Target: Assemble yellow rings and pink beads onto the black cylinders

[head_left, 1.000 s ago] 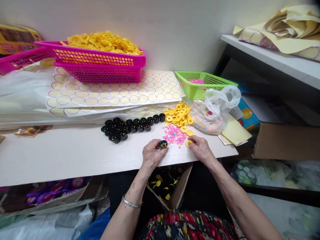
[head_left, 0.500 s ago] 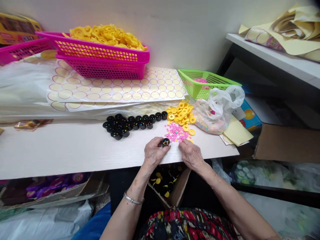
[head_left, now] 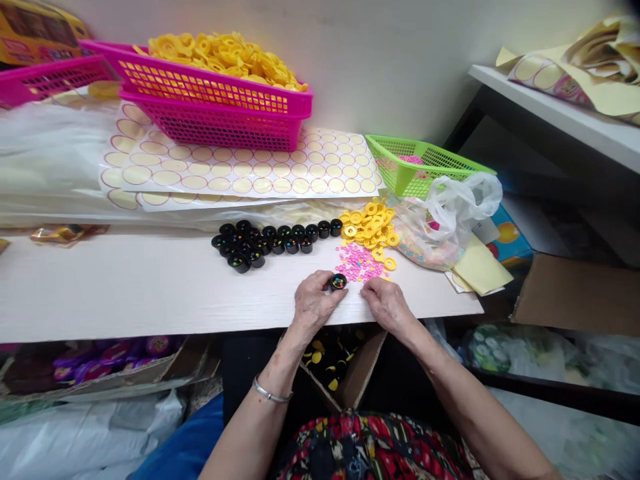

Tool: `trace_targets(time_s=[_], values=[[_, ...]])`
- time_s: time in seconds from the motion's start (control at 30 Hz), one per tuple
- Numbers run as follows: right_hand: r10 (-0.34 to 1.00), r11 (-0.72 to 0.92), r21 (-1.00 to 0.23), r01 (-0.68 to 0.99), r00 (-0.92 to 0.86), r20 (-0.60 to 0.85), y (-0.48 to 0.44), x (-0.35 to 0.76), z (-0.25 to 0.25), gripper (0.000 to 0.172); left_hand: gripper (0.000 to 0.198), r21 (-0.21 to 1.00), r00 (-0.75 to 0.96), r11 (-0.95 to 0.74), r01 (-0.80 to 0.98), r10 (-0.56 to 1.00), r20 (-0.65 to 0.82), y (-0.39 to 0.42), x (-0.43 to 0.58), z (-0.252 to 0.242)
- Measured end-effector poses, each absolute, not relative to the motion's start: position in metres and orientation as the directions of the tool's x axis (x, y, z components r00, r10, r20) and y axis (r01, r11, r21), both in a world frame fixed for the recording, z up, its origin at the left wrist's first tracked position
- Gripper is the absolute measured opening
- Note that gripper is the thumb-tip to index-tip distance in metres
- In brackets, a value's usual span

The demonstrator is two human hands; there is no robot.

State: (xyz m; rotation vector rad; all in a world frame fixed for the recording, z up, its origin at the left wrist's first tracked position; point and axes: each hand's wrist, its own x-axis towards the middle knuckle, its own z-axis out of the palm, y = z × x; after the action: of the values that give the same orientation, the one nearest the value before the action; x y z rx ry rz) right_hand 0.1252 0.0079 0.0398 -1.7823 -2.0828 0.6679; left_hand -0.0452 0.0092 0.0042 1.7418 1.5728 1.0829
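Note:
My left hand (head_left: pixel 314 301) is closed round a small black cup (head_left: pixel 339 282) on the table near its front edge; colored bits lie inside the cup. Just right of it, my right hand (head_left: pixel 387 302) rests with its fingers curled together beside the scattered pink beads (head_left: pixel 361 264). Whatever those fingertips may hold is hidden. Behind the beads lies a heap of yellow rings (head_left: pixel 370 225). A group of black cups (head_left: pixel 241 245), several with colored bits in them, stands to the left, and a row of them reaches to the yellow heap.
Stacked pink baskets (head_left: pixel 220 127) with yellow parts stand on sticker sheets (head_left: pixel 260 177) at the back. A green basket (head_left: pixel 435 157) and a plastic bag of beads (head_left: pixel 435 233) are at the right. Below the table edge sits a cardboard box (head_left: pixel 367 370) holding black and yellow pieces.
The view has shifted a little, so most things on the table appear farther right. Both hands keep nearly the same pose, the left still round the cup.

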Motion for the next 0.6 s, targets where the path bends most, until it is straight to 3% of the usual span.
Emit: trace_targets(time_s=[0.13, 0.33, 0.6], values=[[0.976, 0.211, -0.37, 0.905, -0.213, 0.035, -0.002, 0.121, 0.038, 0.016, 0.018, 0.807, 0.007, -0.186, 0.56, 0.975, 0.22, 0.008, -0.045, 0.008], [0.881, 0.466, -0.437, 0.77, -0.356, 0.312, 0.013, 0.108, 0.05, 0.018, 0.015, 0.763, 0.051, -0.228, 0.605, 0.967, 0.249, 0.007, -0.045, 0.014], [0.817, 0.574, -0.235, 0.785, -0.531, 0.224, 0.031, 0.093, 0.064, 0.019, 0.011, 0.729, 0.044, -0.21, 0.652, 0.97, 0.239, 0.006, -0.044, 0.02]])
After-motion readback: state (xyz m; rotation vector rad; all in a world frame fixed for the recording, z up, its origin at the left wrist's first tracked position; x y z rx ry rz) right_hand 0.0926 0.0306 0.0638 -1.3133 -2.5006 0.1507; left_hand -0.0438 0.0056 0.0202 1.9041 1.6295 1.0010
